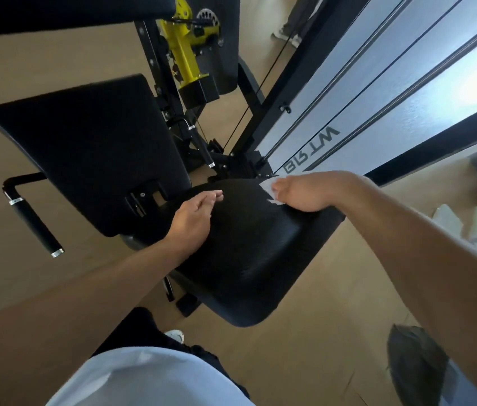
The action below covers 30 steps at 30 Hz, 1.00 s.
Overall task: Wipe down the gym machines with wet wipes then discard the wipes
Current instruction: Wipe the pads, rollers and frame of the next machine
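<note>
Head view: black backrest pad (85,148) and side handle (33,222) beside seat (246,259).

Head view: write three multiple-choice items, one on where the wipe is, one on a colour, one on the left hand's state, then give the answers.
1. Where is the white wet wipe?
A. under the right hand at the far edge of the black padded seat
B. on the floor
C. draped over the side handle

2. What colour is the painted metal bracket above the black back pad?
A. red
B. yellow
C. blue

3. What is the left hand doing?
A. gripping a bottle
B. pinching the wipe
C. resting on the seat, fingers relaxed, holding nothing

Answers: 1 A, the wipe shows from under the right hand on the seat's far edge. 2 B, the bracket is bright yellow. 3 C, the left hand lies on the seat with nothing in it.
</note>
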Motion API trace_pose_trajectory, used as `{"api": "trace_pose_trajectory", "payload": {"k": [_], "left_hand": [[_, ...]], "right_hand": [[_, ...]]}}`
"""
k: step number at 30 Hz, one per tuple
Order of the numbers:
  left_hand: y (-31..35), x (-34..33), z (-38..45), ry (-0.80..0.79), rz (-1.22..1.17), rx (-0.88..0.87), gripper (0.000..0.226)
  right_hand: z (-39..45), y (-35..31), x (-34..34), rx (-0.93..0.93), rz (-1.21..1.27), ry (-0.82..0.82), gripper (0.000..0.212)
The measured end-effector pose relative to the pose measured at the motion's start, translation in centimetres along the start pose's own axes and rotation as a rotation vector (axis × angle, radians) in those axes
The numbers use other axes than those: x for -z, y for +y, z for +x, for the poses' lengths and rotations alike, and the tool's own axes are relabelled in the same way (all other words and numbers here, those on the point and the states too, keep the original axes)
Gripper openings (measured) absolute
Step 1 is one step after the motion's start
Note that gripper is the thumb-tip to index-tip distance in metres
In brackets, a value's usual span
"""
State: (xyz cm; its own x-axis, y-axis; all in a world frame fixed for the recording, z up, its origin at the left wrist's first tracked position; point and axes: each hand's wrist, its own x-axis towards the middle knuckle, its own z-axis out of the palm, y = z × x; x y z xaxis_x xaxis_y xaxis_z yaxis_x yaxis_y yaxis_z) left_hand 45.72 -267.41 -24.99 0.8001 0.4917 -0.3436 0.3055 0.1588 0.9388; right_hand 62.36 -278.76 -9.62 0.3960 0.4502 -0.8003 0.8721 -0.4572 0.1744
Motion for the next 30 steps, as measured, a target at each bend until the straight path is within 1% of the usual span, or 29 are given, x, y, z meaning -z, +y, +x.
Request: {"api": "trace_pose_trajectory", "payload": {"k": [2,3,5,7,8,9,10,12,14,15,16,17,19,20,22,24,25,26,27,30], "left_hand": [[-0.5,0.2,0.6,0.057,-0.123,0.083,0.035],[-0.7,0.5,1.1,0.062,-0.207,0.130,0.036],[-1.1,1.1,1.9,0.012,-0.359,0.223,0.037],[-1.5,1.7,2.7,-0.054,-0.357,0.237,0.039],[-2.0,2.0,3.1,-0.084,-0.325,0.230,0.040],[-2.4,2.2,3.2,-0.113,-0.299,0.223,0.039],[-2.8,2.4,3.5,-0.147,-0.281,0.212,0.038],[-3.3,2.7,3.9,-0.211,-0.236,0.191,0.033],[-3.7,3.0,4.1,-0.207,-0.254,0.194,0.030],[-3.9,3.0,4.1,-0.202,-0.300,0.204,0.033],[-3.9,3.2,4.1,-0.216,-0.333,0.197,0.037],[-3.8,3.3,4.2,-0.236,-0.357,0.178,0.041],[-4.0,3.5,4.5,-0.254,-0.418,0.182,0.051],[-4.0,3.6,4.8,-0.251,-0.437,0.228,0.048],[-3.6,3.8,5.2,-0.229,-0.415,0.296,0.040],[-3.5,3.9,5.6,-0.251,-0.380,0.311,0.039],[-3.6,4.1,5.8,-0.267,-0.364,0.317,0.039],[-3.8,4.3,5.9,-0.284,-0.332,0.311,0.038],[-3.9,4.5,6.1,-0.299,-0.290,0.293,0.037],[-4.4,5.7,7.0,-0.309,-0.168,0.259,0.036]], "right_hand": [[-0.5,-4.7,-0.6,0.140,-0.107,-0.017,0.042],[-1.0,-7.0,-1.4,0.242,-0.167,-0.016,0.044],[-2.8,-11.1,-2.7,0.439,-0.197,-0.008,0.049],[-3.3,-12.3,-3.3,0.557,-0.141,-0.027,0.052],[-2.9,-11.8,-3.1,0.554,-0.140,-0.052,0.052],[-2.0,-10.6,-2.8,0.516,-0.147,-0.065,0.050],[-0.8,-8.9,-2.2,0.405,-0.115,-0.097,0.048],[1.2,-4.1,-0.4,0.099,-0.042,-0.124,0.043],[2.7,0.2,1.3,-0.132,0.031,-0.132,0.043],[3.3,1.5,1.6,-0.193,0.029,-0.140,0.047],[3.6,1.6,1.6,-0.219,-0.006,-0.145,0.052],[3.6,0.6,1.4,-0.205,-0.036,-0.143,0.056],[2.5,-4.2,0.1,-0.054,-0.095,-0.160,0.060],[1.4,-7.0,-0.8,0.044,-0.097,-0.150,0.061],[-1.2,-11.9,-1.7,0.182,-0.073,-0.114,0.062],[-1.2,-13.3,-2.2,0.268,-0.090,-0.134,0.060],[-0.4,-12.9,-2.0,0.274,-0.105,-0.155,0.060],[1.0,-11.9,-1.7,0.234,-0.099,-0.169,0.060],[2.6,-10.4,-1.4,0.142,-0.088,-0.184,0.061],[6.4,-4.4,0.0,-0.218,-0.025,-0.162,0.064]]}}
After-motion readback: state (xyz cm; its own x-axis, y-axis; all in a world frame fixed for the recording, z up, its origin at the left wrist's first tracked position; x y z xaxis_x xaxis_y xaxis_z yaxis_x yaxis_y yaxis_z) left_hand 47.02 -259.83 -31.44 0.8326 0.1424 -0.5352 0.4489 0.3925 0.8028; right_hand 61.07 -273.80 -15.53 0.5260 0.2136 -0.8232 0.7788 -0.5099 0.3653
